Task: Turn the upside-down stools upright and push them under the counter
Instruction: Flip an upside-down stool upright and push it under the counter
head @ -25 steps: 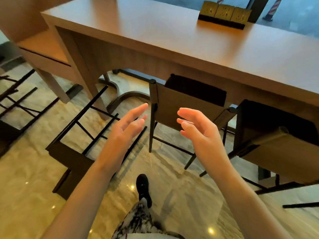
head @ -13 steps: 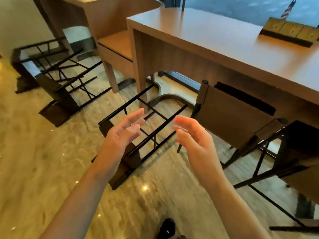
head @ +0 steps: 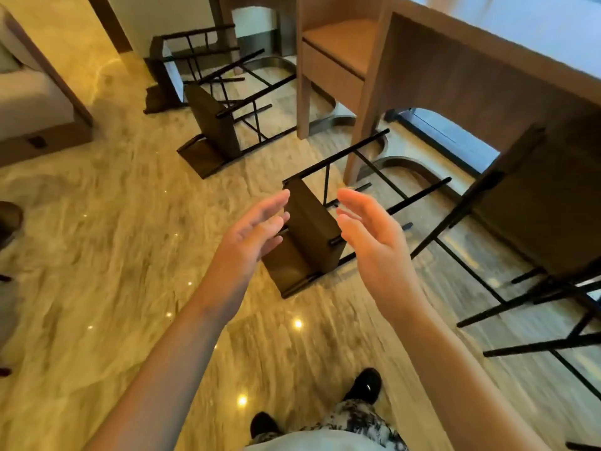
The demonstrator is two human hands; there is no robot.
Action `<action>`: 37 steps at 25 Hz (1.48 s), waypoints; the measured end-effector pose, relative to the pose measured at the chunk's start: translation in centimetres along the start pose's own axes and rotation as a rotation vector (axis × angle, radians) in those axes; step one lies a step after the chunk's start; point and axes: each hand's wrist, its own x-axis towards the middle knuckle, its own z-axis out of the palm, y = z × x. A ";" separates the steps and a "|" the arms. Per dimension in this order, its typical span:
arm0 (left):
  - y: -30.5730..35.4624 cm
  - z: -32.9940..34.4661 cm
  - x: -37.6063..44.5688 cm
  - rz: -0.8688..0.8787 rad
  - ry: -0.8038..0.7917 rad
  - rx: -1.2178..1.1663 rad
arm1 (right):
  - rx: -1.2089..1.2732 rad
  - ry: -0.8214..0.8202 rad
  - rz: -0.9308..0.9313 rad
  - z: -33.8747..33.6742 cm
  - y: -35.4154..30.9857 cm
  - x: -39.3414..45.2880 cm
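Observation:
A brown stool (head: pixel 309 232) with thin black legs lies tipped on the marble floor beside the counter leg. My left hand (head: pixel 250 232) and my right hand (head: pixel 370 236) hover above it, one on each side, fingers straight, holding nothing. A second tipped stool (head: pixel 214 125) lies farther back, and a third stool (head: pixel 169 66) lies behind that near the wall. An upright stool (head: pixel 536 203) stands tucked under the wooden counter (head: pixel 487 60) at the right.
A lower wooden bench (head: pixel 338 50) joins the counter's left end. A sofa base (head: pixel 35 102) sits at the far left. Curved metal floor rails (head: pixel 416 164) run under the counter. My shoes (head: pixel 364 385) are at the bottom of the view.
My view has swung left and drawn back from the upright stools. The nearest tipped stool now lies between my raised hands, and both hands remain held apart with nothing in them.

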 end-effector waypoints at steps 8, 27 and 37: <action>-0.3 -10.1 -4.5 -0.044 0.070 -0.004 | 0.055 -0.031 0.046 10.9 0.2 -2.1; 1.6 -19.4 21.2 -0.119 -0.222 0.068 | 0.168 0.286 0.142 19.3 0.6 21.6; 0.1 -23.6 34.9 -0.154 -0.389 0.026 | 0.157 0.434 0.211 22.3 1.7 32.1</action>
